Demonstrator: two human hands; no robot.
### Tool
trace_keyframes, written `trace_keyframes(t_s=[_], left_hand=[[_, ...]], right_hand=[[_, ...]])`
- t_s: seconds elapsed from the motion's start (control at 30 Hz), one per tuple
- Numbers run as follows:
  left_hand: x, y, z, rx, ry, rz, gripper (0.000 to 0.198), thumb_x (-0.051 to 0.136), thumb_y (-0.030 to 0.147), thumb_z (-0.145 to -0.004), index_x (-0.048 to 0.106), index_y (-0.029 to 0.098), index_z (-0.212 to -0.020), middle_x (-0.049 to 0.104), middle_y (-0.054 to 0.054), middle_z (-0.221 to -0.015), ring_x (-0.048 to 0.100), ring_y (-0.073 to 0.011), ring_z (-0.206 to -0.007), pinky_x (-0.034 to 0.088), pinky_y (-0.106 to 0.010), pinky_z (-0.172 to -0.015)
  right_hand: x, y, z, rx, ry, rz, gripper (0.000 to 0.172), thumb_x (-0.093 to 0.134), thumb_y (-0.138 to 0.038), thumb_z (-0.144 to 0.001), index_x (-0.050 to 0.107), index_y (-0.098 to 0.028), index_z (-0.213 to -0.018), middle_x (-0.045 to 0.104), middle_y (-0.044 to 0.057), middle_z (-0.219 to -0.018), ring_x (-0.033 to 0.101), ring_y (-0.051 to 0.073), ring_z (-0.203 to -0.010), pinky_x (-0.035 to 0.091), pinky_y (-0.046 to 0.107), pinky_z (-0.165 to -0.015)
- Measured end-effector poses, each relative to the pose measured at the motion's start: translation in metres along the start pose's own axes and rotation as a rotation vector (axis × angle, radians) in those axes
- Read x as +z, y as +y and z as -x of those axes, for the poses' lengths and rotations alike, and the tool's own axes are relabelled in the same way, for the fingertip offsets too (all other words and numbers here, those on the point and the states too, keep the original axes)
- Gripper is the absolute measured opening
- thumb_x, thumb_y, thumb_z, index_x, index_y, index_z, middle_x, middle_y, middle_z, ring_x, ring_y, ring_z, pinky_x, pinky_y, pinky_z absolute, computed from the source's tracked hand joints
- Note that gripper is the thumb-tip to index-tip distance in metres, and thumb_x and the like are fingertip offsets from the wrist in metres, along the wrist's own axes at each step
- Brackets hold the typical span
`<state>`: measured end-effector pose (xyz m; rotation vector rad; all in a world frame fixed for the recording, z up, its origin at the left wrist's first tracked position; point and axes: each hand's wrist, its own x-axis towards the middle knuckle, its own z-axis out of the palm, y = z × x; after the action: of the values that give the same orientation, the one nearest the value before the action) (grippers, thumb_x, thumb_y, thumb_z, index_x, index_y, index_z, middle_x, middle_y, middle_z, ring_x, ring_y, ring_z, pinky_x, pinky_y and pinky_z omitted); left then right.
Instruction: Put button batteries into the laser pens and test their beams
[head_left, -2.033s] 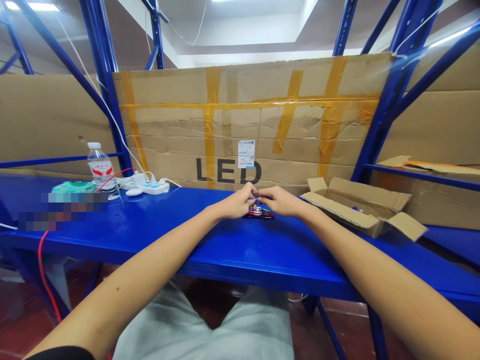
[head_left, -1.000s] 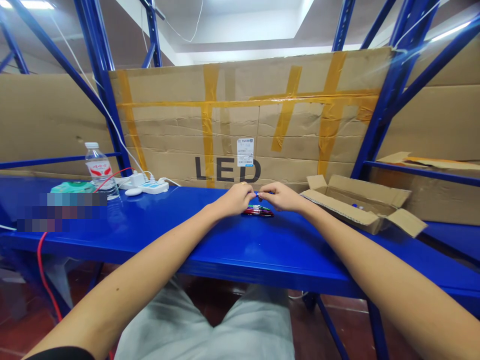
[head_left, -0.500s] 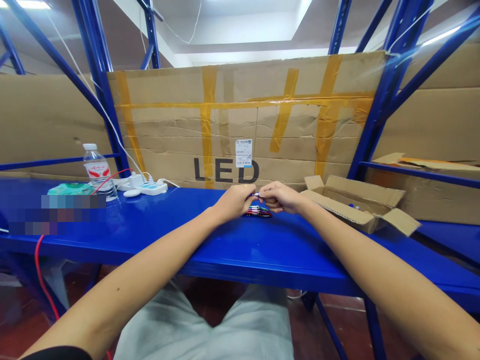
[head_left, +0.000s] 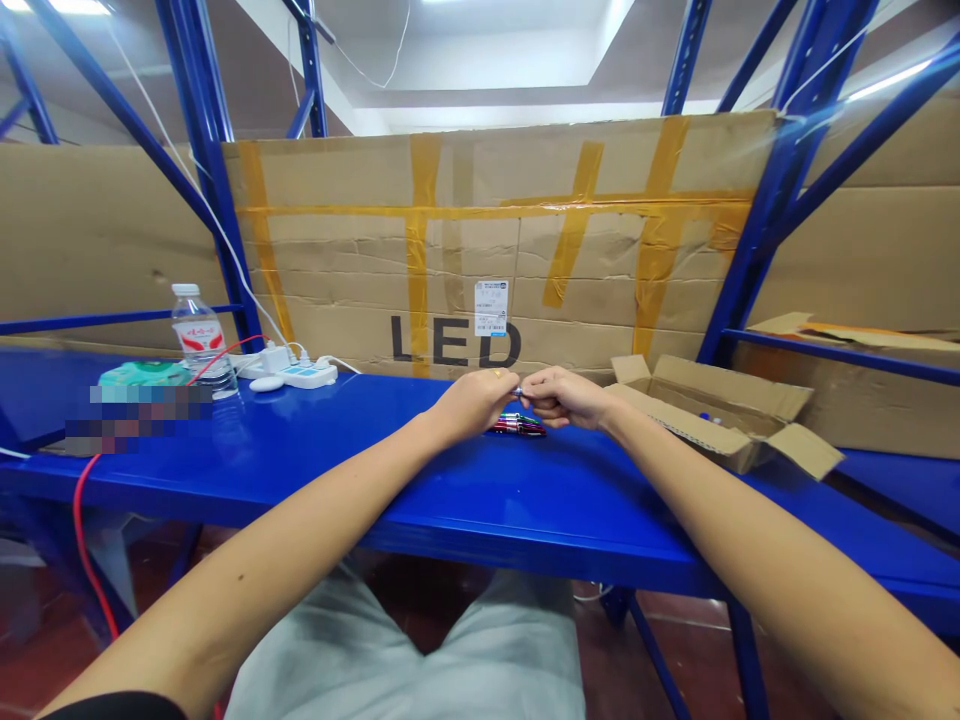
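Observation:
Both hands meet over the blue table [head_left: 480, 500]. My left hand [head_left: 480, 402] is closed around a pen [head_left: 520, 393], of which only a short shiny silvery part shows between the hands. From the other side my right hand [head_left: 564, 398] pinches the end of that same pen, thumb against bent fingers. The rest of the pen is hidden inside my fingers. Just below the hands, several shiny pens [head_left: 523, 426] in red, green and dark tones lie side by side on the table, partly covered by my left hand.
An open cardboard box [head_left: 720, 415] with small blue-capped items stands at the right. On the left are a water bottle [head_left: 204, 345], a teal packet [head_left: 142, 375] and a white power strip [head_left: 304, 374] with cables. A large carton [head_left: 345, 260] stands behind the table.
The hands keep their hold on the pen and are slightly closer together, so less of it shows between them. The camera view has shifted a little.

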<state>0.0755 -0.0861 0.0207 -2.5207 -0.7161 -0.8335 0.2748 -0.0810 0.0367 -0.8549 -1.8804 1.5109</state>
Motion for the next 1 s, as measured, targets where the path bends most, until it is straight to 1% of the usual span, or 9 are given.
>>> trace_keyframes(t_s=[0.2,0.33,0.47,0.57,0.63,0.7,0.77,0.87,1.0], left_hand=[[0.001,0.003,0.001,-0.066,0.002,0.108,0.011,0.045,0.022,-0.094,0.052,0.017,-0.088,0.061,-0.007,-0.085,0.058,-0.0188,-0.08,0.043,-0.03,-0.071],[0.005,0.005,-0.002,-0.172,0.027,0.226,0.013,0.042,0.021,-0.095,0.055,0.016,-0.095,0.063,-0.008,-0.092,0.06,-0.0197,-0.087,0.047,-0.033,-0.079],[0.011,0.001,-0.004,-0.224,0.065,0.227,0.016,0.044,0.018,-0.093,0.058,0.015,-0.086,0.063,-0.01,-0.092,0.06,-0.0204,-0.092,0.047,-0.034,-0.085],[0.009,0.0,-0.004,-0.283,0.026,0.264,0.013,0.049,0.019,-0.091,0.06,0.015,-0.086,0.066,-0.009,-0.086,0.062,-0.0199,-0.085,0.048,-0.032,-0.079],[0.006,0.001,-0.003,-0.318,-0.005,0.304,0.012,0.052,0.02,-0.09,0.062,0.016,-0.086,0.069,-0.007,-0.082,0.063,-0.0189,-0.08,0.047,-0.03,-0.074],[0.002,0.003,-0.002,-0.325,-0.015,0.326,0.012,0.053,0.019,-0.089,0.064,0.016,-0.085,0.07,-0.006,-0.081,0.063,-0.018,-0.078,0.046,-0.029,-0.073],[0.0,0.005,-0.002,-0.316,-0.006,0.337,0.013,0.054,0.018,-0.088,0.065,0.016,-0.084,0.07,-0.006,-0.08,0.063,-0.0173,-0.076,0.046,-0.029,-0.072],[0.0,0.007,-0.002,-0.291,0.027,0.333,0.012,0.054,0.017,-0.088,0.065,0.015,-0.084,0.07,-0.006,-0.079,0.062,-0.0173,-0.075,0.046,-0.029,-0.071],[0.003,0.007,-0.001,-0.229,0.046,0.242,0.01,0.052,0.017,-0.089,0.061,0.015,-0.087,0.068,-0.007,-0.084,0.062,-0.019,-0.079,0.047,-0.031,-0.074]], right_hand=[[0.003,-0.004,0.004,-0.039,0.045,0.169,0.023,0.064,-0.033,-0.08,0.055,-0.016,-0.068,0.028,-0.01,-0.042,0.023,0.005,-0.037,0.028,0.02,-0.035],[0.003,-0.006,0.005,-0.101,0.165,0.447,0.028,0.06,-0.04,-0.083,0.054,-0.017,-0.068,0.038,-0.006,-0.042,0.035,0.009,-0.036,0.032,0.023,-0.039],[0.003,-0.004,0.001,-0.275,0.294,0.81,0.027,0.051,-0.034,-0.085,0.056,-0.016,-0.066,0.044,-0.003,-0.048,0.041,0.01,-0.045,0.031,0.025,-0.049],[0.002,-0.001,-0.002,-0.441,0.327,1.006,0.03,0.049,-0.03,-0.084,0.052,-0.016,-0.058,0.045,-0.002,-0.052,0.04,0.011,-0.055,0.028,0.026,-0.055],[0.002,0.001,-0.003,-0.476,0.327,1.041,0.032,0.049,-0.029,-0.084,0.047,-0.016,-0.054,0.044,-0.002,-0.052,0.037,0.01,-0.056,0.026,0.026,-0.055],[0.003,0.001,-0.002,-0.443,0.313,0.979,0.034,0.05,-0.03,-0.083,0.045,-0.017,-0.052,0.04,-0.003,-0.049,0.035,0.01,-0.053,0.024,0.026,-0.053],[0.005,0.0,-0.001,-0.345,0.291,0.831,0.032,0.051,-0.031,-0.082,0.047,-0.017,-0.053,0.039,-0.004,-0.045,0.035,0.009,-0.047,0.025,0.025,-0.049],[0.008,-0.003,0.001,-0.175,0.255,0.519,0.025,0.056,-0.031,-0.079,0.053,-0.017,-0.059,0.037,-0.006,-0.039,0.033,0.008,-0.037,0.026,0.024,-0.041],[0.01,-0.006,0.001,-0.054,0.197,0.12,0.018,0.06,-0.023,-0.074,0.054,-0.016,-0.058,0.026,-0.009,-0.037,0.02,0.005,-0.034,0.021,0.021,-0.034]])
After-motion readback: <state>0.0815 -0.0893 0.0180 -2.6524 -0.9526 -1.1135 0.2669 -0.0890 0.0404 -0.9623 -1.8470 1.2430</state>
